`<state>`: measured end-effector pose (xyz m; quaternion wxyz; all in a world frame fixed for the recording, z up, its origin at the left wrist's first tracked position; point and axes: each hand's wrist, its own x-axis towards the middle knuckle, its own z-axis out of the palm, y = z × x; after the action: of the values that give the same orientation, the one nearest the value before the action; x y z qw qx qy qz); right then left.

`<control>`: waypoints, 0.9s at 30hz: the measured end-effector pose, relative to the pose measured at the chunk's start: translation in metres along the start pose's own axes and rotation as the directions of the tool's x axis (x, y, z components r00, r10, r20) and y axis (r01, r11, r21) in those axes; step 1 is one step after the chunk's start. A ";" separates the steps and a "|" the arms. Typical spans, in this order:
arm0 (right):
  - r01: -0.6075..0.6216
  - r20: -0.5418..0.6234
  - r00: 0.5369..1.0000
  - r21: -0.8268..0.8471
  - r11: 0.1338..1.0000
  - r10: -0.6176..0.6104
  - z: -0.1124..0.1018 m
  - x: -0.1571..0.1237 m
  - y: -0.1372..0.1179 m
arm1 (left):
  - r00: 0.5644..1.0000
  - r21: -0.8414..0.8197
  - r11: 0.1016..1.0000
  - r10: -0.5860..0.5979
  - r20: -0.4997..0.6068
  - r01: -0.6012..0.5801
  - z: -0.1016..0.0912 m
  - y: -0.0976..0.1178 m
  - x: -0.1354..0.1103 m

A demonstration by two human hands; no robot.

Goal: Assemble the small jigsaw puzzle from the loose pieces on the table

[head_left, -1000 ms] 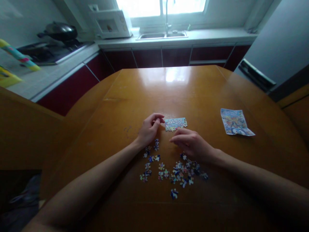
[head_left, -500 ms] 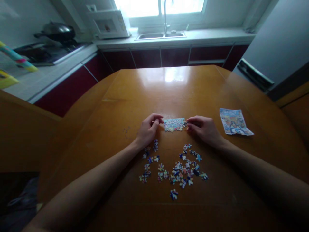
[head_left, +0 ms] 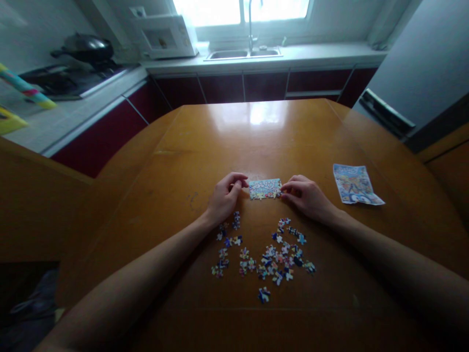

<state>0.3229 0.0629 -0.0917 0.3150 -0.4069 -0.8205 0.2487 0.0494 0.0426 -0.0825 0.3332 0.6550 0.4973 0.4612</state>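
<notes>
A partly joined jigsaw puzzle (head_left: 264,188) lies flat on the wooden table, light blue along its far side and uneven along its near side. My left hand (head_left: 227,195) is at its left edge with fingers curled and the fingertips close together; whether they grip anything is hidden. At the right edge my right hand (head_left: 305,194) is closed in a pinch, its fingertips against a small puzzle piece at the border. Nearer to me lies a heap of loose puzzle pieces (head_left: 280,261), with smaller groups (head_left: 221,264) to its left and a lone piece (head_left: 264,295) in front.
A creased picture sheet (head_left: 353,183) lies on the table (head_left: 205,142) to the right. Beyond the table are a counter with a sink (head_left: 229,55), a microwave (head_left: 164,39) and a pan on a stove (head_left: 88,49). A grey fridge (head_left: 425,58) stands at right.
My right hand has shifted slightly left, bringing the piece at its fingertips in against the puzzle's right edge. My left hand and the loose pieces look unmoved.
</notes>
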 end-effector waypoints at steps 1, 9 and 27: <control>0.003 0.002 1.000 -0.007 1.000 -0.003 0.000 0.000 0.000 | 1.000 0.002 1.000 -0.002 0.000 0.002 0.000 0.000 0.000; 0.012 0.020 1.000 -0.041 0.999 -0.011 -0.001 0.001 0.000 | 1.000 -0.003 1.000 0.000 0.001 0.000 0.000 0.000 0.000; 0.011 -0.029 1.000 -0.015 1.000 -0.011 0.000 -0.002 0.001 | 1.000 0.007 1.000 0.006 0.000 -0.006 0.000 0.003 -0.001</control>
<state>0.3241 0.0615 -0.0928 0.3252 -0.4083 -0.8200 0.2349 0.0505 0.0410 -0.0802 0.3295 0.6576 0.4969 0.4605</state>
